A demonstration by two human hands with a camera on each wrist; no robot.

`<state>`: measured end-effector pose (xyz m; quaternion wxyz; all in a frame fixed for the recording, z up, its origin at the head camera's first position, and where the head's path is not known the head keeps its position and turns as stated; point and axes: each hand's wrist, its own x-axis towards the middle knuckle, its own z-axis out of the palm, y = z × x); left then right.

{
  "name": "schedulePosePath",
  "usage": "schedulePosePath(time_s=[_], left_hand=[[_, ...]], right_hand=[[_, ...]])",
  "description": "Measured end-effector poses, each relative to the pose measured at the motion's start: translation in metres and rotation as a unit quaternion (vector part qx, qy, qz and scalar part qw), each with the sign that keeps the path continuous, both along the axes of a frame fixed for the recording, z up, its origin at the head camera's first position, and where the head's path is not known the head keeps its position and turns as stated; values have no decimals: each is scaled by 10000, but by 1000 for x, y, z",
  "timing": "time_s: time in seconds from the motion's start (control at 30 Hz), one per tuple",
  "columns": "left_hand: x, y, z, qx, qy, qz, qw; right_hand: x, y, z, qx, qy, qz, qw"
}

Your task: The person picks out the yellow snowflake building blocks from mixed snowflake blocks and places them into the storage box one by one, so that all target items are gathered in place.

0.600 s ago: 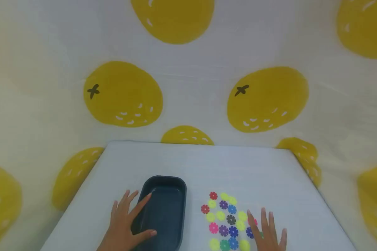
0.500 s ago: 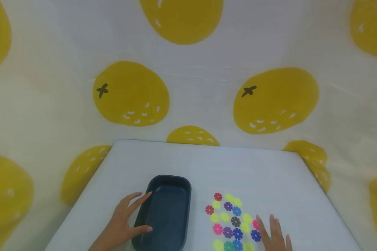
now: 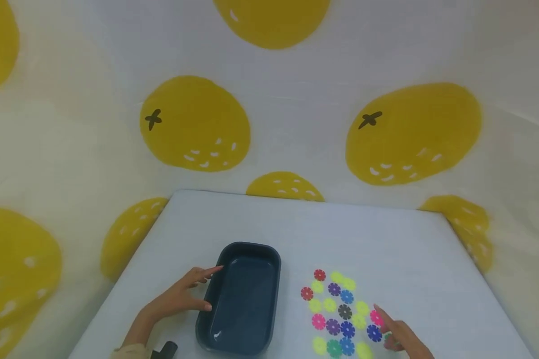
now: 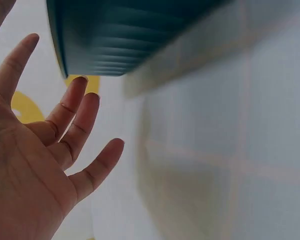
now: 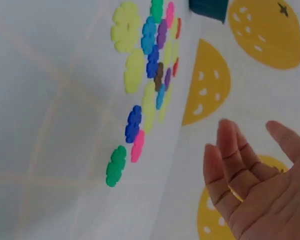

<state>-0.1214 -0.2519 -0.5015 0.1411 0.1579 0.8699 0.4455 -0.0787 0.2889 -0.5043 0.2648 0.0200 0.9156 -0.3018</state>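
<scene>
A dark blue-green rectangular tray (image 3: 242,299) stands left of the middle of the table. At its left side is my left hand (image 3: 181,296), index finger and thumb spread apart at the rim. In the left wrist view the other fingers are loosely bent beneath the tray's ribbed underside (image 4: 125,45); whether the hand touches the tray I cannot tell. To the right lie several flat, notched plastic discs in many colours, among them a black disc (image 3: 345,312) and a pink disc (image 3: 318,321). My right hand (image 3: 404,336) hovers over their right edge, holding nothing, near a green disc (image 5: 116,166).
White cloth covers the table (image 3: 296,224). Behind and beside it hangs a pale cloth printed with large yellow fruit (image 3: 195,124). A dark strap-like piece (image 3: 165,350) shows by the left wrist.
The head view has shifted, moving the scene slightly right. My left hand has drawn back from over the tray to its left rim. The right hand's fingers, spread before, now show a forward index finger.
</scene>
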Motion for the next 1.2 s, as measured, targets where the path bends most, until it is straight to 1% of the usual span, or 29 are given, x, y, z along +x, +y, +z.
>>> schedulePosePath(time_s=[0.03, 0.1, 0.13, 0.2, 0.27, 0.3, 0.33, 0.37, 0.43, 0.5, 0.6, 0.7, 0.83, 0.97, 1.1, 1.2], left_hand=[[-1, -2, -2, -31, -24, -1, 10000], [-2, -5, -6, -133, -37, -9, 9999], [-2, -7, -8, -174, -31, -18, 9998], [-3, -10, -10, -272, -7, -34, 9996], [-4, -12, -10, -317, 18, -66, 9995], [-4, -13, -10, -305, 15, -85, 9995], [-4, -13, -10, -299, 5, -99, 9995], [-5, -13, -10, -275, -3, -122, 9995], [-6, -12, -10, -224, -46, -183, 9996], [-8, -11, -11, -196, -97, -249, 9995], [-9, -9, -13, -226, -136, -318, 9991], [-11, -8, -16, -198, -99, -380, 9990], [-9, -10, -20, -174, -117, -327, 9992], [-9, -10, -22, -259, -222, -219, 9992], [-10, -10, -22, -235, -90, -236, 9994], [-12, -10, -24, -197, 25, -270, 9994]], right_hand=[[-1, -2, 10, -120, 202, 62, 9997], [-9, -4, 27, -396, 669, 276, 9966], [-16, -5, 33, -485, 877, 365, 9943], [-35, -7, 39, -652, 1407, 683, 9855], [-57, -7, 37, -800, 1825, 1035, 9745], [-68, -6, 34, -847, 1953, 1189, 9698], [-78, -5, 30, -897, 2003, 1305, 9668], [-88, -4, 26, -904, 1988, 1363, 9663], [-103, -2, 19, -858, 1851, 1434, 9684], [-113, 0, 12, -829, 1690, 1446, 9714], [-121, 3, 5, -860, 1562, 1515, 9722], [-124, 5, 1, -903, 1521, 1581, 9715], [-128, 1, -5, -894, 1530, 1581, 9714], [-129, -3, -11, -832, 1533, 1428, 9743], [-130, -6, -14, -775, 1529, 1377, 9755], [-131, -6, -15, -772, 1599, 1438, 9736]])
